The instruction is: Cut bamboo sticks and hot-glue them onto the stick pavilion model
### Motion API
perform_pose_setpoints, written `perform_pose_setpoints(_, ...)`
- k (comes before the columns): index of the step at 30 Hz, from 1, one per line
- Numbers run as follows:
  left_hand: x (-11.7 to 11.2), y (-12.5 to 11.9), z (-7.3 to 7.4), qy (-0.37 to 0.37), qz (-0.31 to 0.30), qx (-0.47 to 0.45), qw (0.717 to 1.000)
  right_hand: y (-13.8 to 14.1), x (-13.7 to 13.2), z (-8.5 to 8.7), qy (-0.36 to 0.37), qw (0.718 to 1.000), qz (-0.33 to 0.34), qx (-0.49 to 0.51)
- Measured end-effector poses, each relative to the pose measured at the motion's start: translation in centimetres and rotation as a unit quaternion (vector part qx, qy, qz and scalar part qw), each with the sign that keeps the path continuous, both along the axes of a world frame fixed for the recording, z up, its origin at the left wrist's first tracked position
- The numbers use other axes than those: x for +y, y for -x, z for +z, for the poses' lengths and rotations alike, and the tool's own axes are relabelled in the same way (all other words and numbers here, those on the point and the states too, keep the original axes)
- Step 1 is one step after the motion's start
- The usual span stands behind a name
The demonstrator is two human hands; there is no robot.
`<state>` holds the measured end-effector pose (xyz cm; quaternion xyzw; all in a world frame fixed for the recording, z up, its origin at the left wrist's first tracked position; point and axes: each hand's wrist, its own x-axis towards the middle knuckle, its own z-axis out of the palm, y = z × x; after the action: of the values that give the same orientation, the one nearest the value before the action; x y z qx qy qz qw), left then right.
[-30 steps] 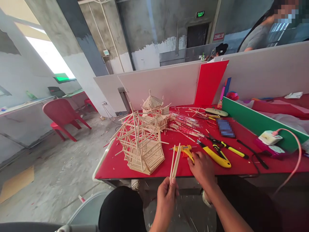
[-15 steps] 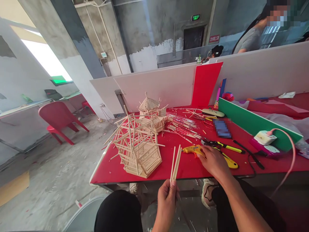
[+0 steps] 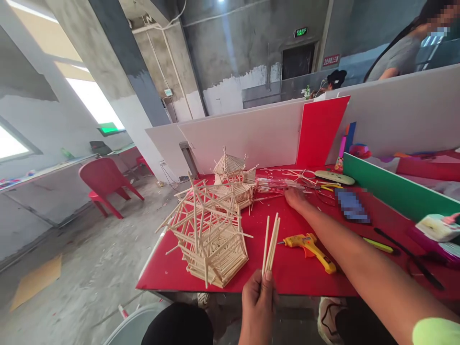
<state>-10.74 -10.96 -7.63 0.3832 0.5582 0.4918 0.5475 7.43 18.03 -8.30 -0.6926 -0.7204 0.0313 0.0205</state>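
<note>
My left hand [image 3: 258,293] is closed around several thin wooden sticks [image 3: 272,242], held upright just in front of the table edge. My right hand [image 3: 296,198] reaches across to the pile of loose sticks [image 3: 275,185] at the back; its fingertips are at the pile and too hidden to show a grip. Beneath my right forearm, a yellow glue gun [image 3: 312,247] lies on the red table, nozzle to the left. On the left stands an open stick framework [image 3: 215,235] with a many-sided base. Behind it is a small stick pavilion [image 3: 230,167] with a pointed roof.
A phone [image 3: 352,206], a yellow-handled tool [image 3: 379,245] and a green board [image 3: 398,184] are on the right of the red table [image 3: 161,273]. White partition panels [image 3: 244,129] rise behind. A bucket [image 3: 134,326] stands below left. Another person [image 3: 393,60] is beyond the partition.
My right hand has left the glue gun and moved forward to the stick pile. The glue gun now lies free. My left hand still holds its sticks; the view has shifted slightly.
</note>
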Motion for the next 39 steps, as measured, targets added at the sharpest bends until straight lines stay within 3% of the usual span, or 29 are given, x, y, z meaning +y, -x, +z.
perform_pose_setpoints(4, 0.7, 0.2, -0.4, 0.003, 0.005, 0.012, 1.000, -0.3, 0.9, 2.3, -0.004, 0.999, 0.032, 0.040)
perform_pose_setpoints(7, 0.5, 0.5, -0.9, 0.010, 0.011, 0.001, 1.000, -2.1, -2.8, 2.7, -0.016, 0.995, 0.072, 0.073)
perform_pose_setpoints(9, 0.2, 0.6, -1.3, 0.014, 0.009, -0.008, 1.000, -4.1, -7.6, 1.7, -0.014, 0.992, 0.091, 0.090)
perform_pose_setpoints(13, -0.7, 0.0, -1.8, 0.010, -0.017, -0.011, 1.000, -6.9, -18.1, -2.6, -0.032, 0.990, 0.089, 0.107)
perform_pose_setpoints(16, -1.7, -1.1, -1.4, 0.005, -0.043, -0.014, 0.999, -7.2, -22.0, -5.0, -0.082, 0.993, 0.057, 0.061)
perform_pose_setpoints(18, -2.4, -1.7, -0.8, 0.004, -0.052, -0.019, 0.998, -7.0, -22.4, -5.3, -0.096, 0.994, 0.050, 0.032)
perform_pose_setpoints(22, -3.8, -2.1, -0.1, 0.004, -0.045, -0.022, 0.999, -6.7, -21.3, -4.1, -0.083, 0.995, 0.052, 0.013)
perform_pose_setpoints(30, -5.1, -2.6, -0.1, 0.015, -0.058, -0.033, 0.998, -6.0, -18.9, -3.4, -0.116, 0.992, 0.054, 0.022)
perform_pose_setpoints(32, -5.2, -2.4, 0.0, 0.012, -0.057, -0.027, 0.998, -7.0, -18.7, -3.5, -0.134, 0.990, 0.047, 0.024)
perform_pose_setpoints(35, -5.1, -2.0, -0.2, 0.016, -0.042, -0.025, 0.999, -9.8, -18.8, -4.5, -0.164, 0.986, -0.036, 0.002)
perform_pose_setpoints(39, -5.0, -2.1, -0.3, 0.027, -0.041, -0.044, 0.998, -12.7, -19.5, -6.6, -0.099, 0.990, -0.105, -0.004)
